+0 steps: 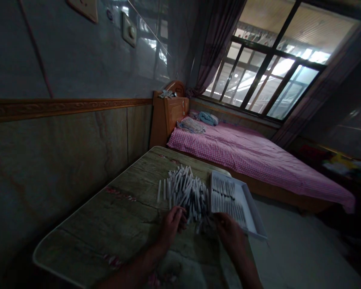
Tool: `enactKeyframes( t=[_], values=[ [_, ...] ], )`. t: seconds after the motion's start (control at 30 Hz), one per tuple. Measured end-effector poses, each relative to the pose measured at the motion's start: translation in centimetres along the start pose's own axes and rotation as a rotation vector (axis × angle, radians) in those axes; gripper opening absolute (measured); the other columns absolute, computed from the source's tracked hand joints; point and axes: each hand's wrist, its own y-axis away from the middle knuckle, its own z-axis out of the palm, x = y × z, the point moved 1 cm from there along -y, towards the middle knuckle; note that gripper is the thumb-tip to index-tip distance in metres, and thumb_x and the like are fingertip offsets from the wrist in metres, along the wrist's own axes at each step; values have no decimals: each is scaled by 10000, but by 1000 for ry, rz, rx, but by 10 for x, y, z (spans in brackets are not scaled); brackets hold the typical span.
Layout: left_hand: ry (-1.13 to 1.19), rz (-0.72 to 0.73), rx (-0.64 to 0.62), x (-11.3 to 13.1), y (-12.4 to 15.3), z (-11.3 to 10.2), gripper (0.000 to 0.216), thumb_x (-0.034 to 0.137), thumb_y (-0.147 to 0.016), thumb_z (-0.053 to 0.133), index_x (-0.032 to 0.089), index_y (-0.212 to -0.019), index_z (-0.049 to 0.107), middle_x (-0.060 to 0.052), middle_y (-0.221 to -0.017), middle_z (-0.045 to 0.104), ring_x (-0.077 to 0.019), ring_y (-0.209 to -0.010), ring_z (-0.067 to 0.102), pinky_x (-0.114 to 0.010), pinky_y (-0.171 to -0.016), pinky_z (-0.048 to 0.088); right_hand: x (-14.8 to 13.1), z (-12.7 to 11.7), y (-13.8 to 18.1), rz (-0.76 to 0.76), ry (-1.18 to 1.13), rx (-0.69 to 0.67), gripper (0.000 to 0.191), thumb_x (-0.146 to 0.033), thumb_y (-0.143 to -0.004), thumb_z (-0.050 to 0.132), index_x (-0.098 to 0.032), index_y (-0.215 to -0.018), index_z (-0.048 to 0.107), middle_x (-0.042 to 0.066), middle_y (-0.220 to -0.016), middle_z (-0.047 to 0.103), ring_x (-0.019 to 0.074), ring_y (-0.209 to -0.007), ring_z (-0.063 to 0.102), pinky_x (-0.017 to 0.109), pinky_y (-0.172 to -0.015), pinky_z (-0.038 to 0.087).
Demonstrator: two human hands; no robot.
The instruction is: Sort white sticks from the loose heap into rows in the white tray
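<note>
The left hand (pixel 173 220) curls by the sticks (pixel 185 189), the right hand (pixel 229 229) by the box (pixel 249 210); I cannot tell if either grips one. Sticks heap toward the table's (pixel 108 224) far edge, mostly pointing away, some aslant; the box, at the right edge, holds two parallel rows.

From afar I'm watching the surface (pixel 108 224) bearing a loose pile of pale sticks (pixel 183 186), a shallow box (pixel 242 197) lying beside it

Pale sticks (pixel 185 190) beside a white box (pixel 249 202)
Many heaped loosely left of the box; others in two rows inside it.
</note>
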Motion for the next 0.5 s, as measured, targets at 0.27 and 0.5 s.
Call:
enactKeyframes(
  t=[0.27, 0.5],
  values=[
    [-24, 42, 23, 6, 4, -1, 498, 672, -686, 598, 182, -774, 614, 23, -543, 608, -135, -437, 551, -221, -407, 361, -48, 41, 28, 34, 269, -63, 276, -278, -926, 428, -242, -1075, 657, 51, -1078, 688, 166, -854, 683, 227, -642, 414],
    [-39, 56, 34, 2, 3, -3, 508, 687, -693, 569, 186, -769, 603, 21, -543, 607, -138, -442, 555, -221, -410, 366, -72, 49, -1, 101, 488, -155, 227, -290, -925, 445, -187, -958, 644, 95, -1001, 699, 217, -865, 693, 259, -609, 400]
  ],
)
